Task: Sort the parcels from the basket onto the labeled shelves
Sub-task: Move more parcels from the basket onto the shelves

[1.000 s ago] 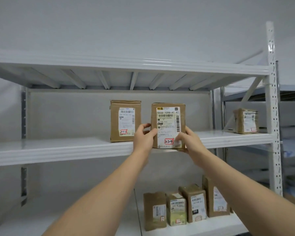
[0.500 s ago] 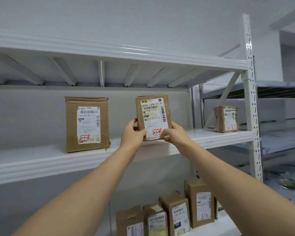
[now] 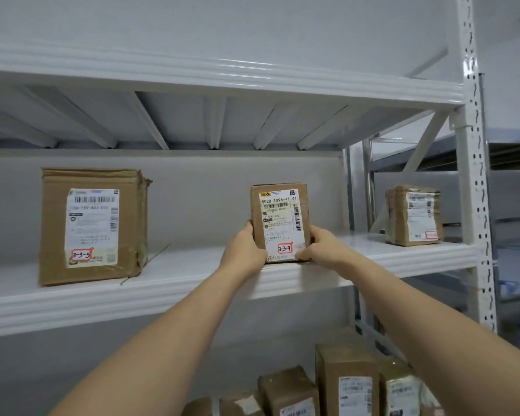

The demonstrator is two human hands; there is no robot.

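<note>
Both hands up at the middle shelf [image 3: 192,283] now. Left hand [image 3: 244,250] is gripping the left edge of the small parcel [image 3: 279,222], fingers curled round behind it, thumb side toward us. Right hand [image 3: 320,246] is clamping the right edge low down, fingertips [image 3: 301,254] pressing on the front of the label nr the bottom corner. Parcel is standing upright w/ its bottom edge sitting at the front lip of the shelf, label facing out, red-boxed "3-3-9" handwritten at the bottom.

Well to the left on the same shelf, a bigger box [image 3: 92,226] is standing upright, marked "3-3-5", its right side dented. Far right of the shelf, by the perforated upright post [image 3: 475,175], another taped parcel [image 3: 413,214] is sitting; its red mark is too small to read. Below, on the lower level, a cluster of brown parcels [image 3: 347,382] is standing w/ labels facing fwd. Top shelf [image 3: 222,76] is spanning overhead.
</note>
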